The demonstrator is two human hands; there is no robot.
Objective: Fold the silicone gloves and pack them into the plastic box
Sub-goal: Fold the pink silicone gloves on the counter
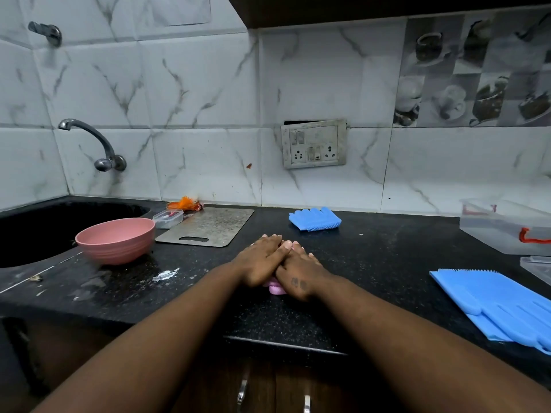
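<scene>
A pink silicone glove lies on the black counter, almost fully covered by both hands. My left hand and my right hand press flat on it, fingers overlapping. Only a small pink edge shows at the near side. A folded blue silicone glove rests further back on the counter. Blue silicone gloves lie flat and unfolded at the right. The clear plastic box with red handles stands at the far right by the wall.
A pink bowl sits beside the black sink. A steel cutting board, a small clear container and orange items lie behind it. A clear lid sits at the right edge. A wall socket is behind.
</scene>
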